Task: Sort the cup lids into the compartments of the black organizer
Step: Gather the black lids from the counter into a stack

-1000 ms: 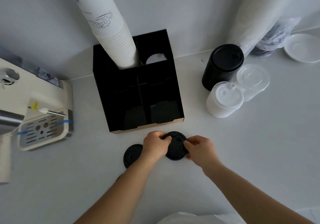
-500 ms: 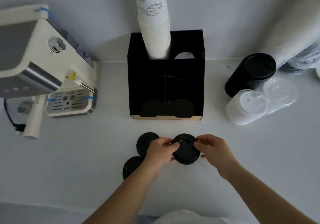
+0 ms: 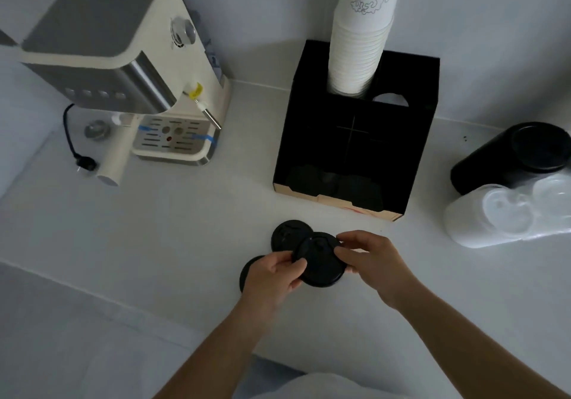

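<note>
Both hands hold a stack of black cup lids (image 3: 321, 261) just above the white counter, in front of the black organizer (image 3: 355, 139). My left hand (image 3: 273, 275) pinches its left edge and my right hand (image 3: 372, 259) pinches its right edge. Another black lid (image 3: 285, 236) lies flat behind the stack. A third black lid (image 3: 247, 272) lies partly hidden under my left hand. The organizer's front compartments look dark; a tall stack of white paper cups (image 3: 360, 37) stands in its back left compartment.
An espresso machine (image 3: 123, 67) stands at the back left with its cord on the counter. At the right lie a sleeve of black lids (image 3: 513, 157), a sleeve of white lids (image 3: 482, 216) and clear lids (image 3: 556, 194).
The camera view has swung to the right and tilted, bringing the espresso machine further in. Both hands keep hold of the black lid stack, which sits slightly nearer to me over the other lids.
</note>
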